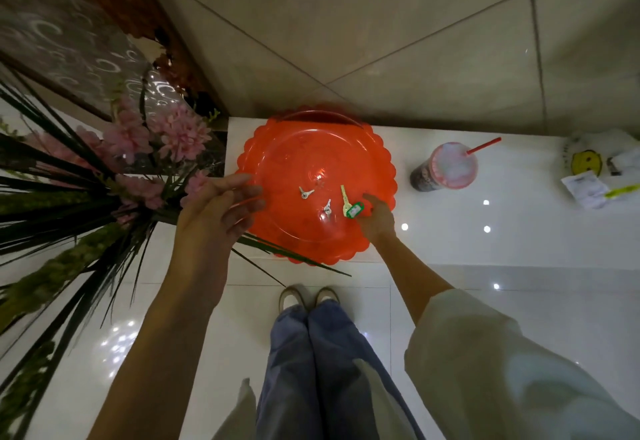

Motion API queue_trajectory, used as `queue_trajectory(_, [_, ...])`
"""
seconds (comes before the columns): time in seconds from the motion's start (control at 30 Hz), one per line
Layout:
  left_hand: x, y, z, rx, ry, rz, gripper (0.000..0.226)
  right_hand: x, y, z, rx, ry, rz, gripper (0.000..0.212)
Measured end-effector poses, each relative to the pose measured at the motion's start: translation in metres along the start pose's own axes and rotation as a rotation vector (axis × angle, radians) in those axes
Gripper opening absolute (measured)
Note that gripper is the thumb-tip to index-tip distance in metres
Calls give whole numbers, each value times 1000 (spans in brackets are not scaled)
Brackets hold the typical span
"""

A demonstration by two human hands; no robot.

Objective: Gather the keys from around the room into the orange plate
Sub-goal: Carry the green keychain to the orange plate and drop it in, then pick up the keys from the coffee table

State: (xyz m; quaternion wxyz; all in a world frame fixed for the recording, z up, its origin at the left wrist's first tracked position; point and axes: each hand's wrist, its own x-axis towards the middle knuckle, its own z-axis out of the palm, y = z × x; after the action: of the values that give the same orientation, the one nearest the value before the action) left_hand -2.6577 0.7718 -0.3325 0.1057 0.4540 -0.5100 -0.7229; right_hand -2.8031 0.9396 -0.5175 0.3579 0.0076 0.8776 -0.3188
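The orange plate with a scalloped rim sits on a white ledge. Inside it lie two small silver keys, one near the middle and another just to its right. A brass key with a green tag rests at the plate's right side. My right hand reaches over the right rim, fingertips on the green tag. My left hand hovers over the plate's left rim, fingers apart and empty.
A vase of pink flowers with long dark leaves crowds the left side. A lidded drink cup with a red straw stands right of the plate. Further right lie a smiley-face bag and papers. My shoes stand on glossy floor below.
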Motion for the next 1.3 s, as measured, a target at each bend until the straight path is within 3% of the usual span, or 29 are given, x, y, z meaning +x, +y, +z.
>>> queue_trajectory(0.33, [-77, 52, 11, 57, -10, 61, 26, -141, -46, -93, 137, 2, -152, 28])
queue_trajectory(0.57, [-135, 88, 31, 46, -70, 87, 26, -250, -83, -170, 621, 142, -209, 15])
queue_trajectory(0.77, [-175, 139, 67, -14, -195, 177, 25, -339, -99, -243, 932, 204, -337, 18])
queue_trajectory(0.97, [-204, 177, 101, 13, -420, 208, 19, -411, -90, -279, 1097, 382, -352, 16])
queue_trajectory(1.3, [-240, 167, 162, 195, -845, 151, 21, -497, -30, -284, 1335, 848, -313, 21])
